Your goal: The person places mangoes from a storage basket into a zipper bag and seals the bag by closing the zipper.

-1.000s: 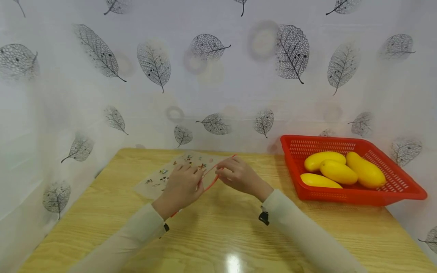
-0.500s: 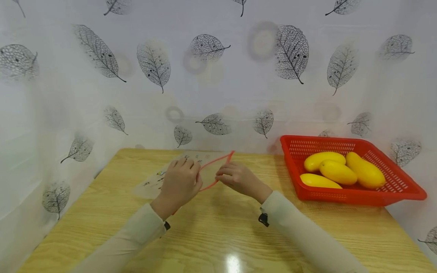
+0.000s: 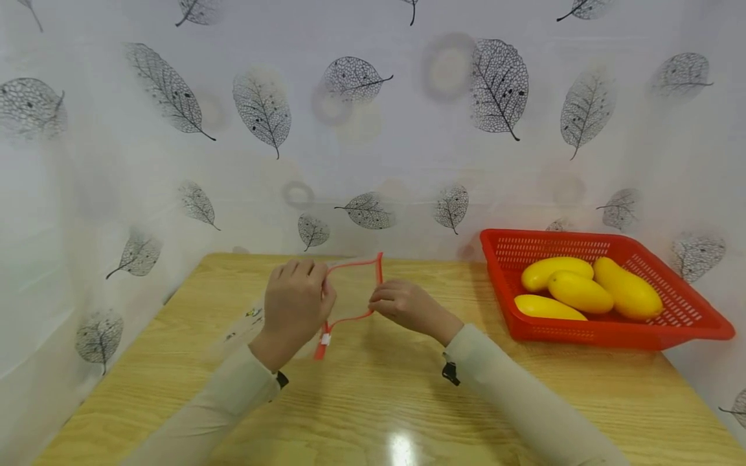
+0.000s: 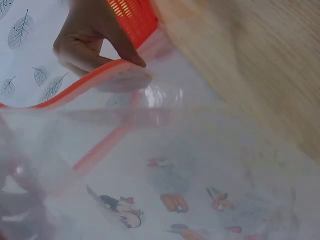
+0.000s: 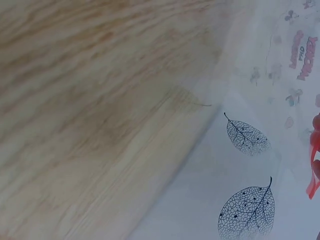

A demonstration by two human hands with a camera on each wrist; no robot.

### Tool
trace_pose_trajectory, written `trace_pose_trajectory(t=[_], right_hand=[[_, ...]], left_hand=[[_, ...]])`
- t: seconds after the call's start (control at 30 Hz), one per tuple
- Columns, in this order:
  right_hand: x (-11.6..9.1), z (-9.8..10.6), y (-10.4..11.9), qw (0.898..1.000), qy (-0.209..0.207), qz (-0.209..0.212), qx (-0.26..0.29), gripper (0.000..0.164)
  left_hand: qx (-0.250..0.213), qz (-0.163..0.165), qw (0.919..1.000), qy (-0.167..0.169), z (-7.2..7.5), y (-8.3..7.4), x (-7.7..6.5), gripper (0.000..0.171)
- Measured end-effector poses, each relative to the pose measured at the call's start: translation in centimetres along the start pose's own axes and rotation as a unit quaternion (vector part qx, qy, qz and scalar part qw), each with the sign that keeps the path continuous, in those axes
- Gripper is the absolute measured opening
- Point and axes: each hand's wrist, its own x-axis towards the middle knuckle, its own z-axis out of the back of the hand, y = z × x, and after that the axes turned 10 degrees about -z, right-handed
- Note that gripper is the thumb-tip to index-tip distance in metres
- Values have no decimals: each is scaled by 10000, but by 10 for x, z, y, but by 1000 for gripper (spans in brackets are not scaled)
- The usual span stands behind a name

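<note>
- At far left, a leaf-printed curtain (image 3: 55, 213) flanks the wooden table (image 3: 373, 401) and runs behind it.
- Left of centre is the clear printed bag (image 4: 165, 175), its red-edged mouth spread between the hands.
- The left hand (image 3: 296, 304) grips one side, blocking part of the bag from the head view; a white slider (image 3: 325, 338) shows nearby.
- The right hand (image 3: 415, 310) pinches the opposite red edge.
- Farther right, a red basket (image 3: 629, 336) holds four yellow, mango-like pieces (image 3: 579, 292).

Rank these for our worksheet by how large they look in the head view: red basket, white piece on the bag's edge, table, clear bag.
1. Table
2. Red basket
3. Clear bag, partly hidden
4. White piece
</note>
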Motion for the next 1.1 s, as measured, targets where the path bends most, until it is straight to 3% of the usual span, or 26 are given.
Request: trace_pose_trajectory(t=[0.33,0.43,0.63,0.93,1.1], right_hand=[[-14,6,-8,9984,431,-348,-125,17],[-18,7,-12,9978,498,-435,-54,17],[-22,4,-16,9984,418,-388,35,18],[-14,5,-13,9986,263,-457,108,18],[-10,7,-15,9985,170,-504,156,18]], left_hand=[[32,-171,9998,50,9,7,0,9],[2,-275,9991,316,12,7,1,13],[-64,-340,9927,1157,11,3,1,15],[-114,-86,9733,2291,7,-8,-2,20],[-134,-249,9696,2430,9,-16,-9,21]])
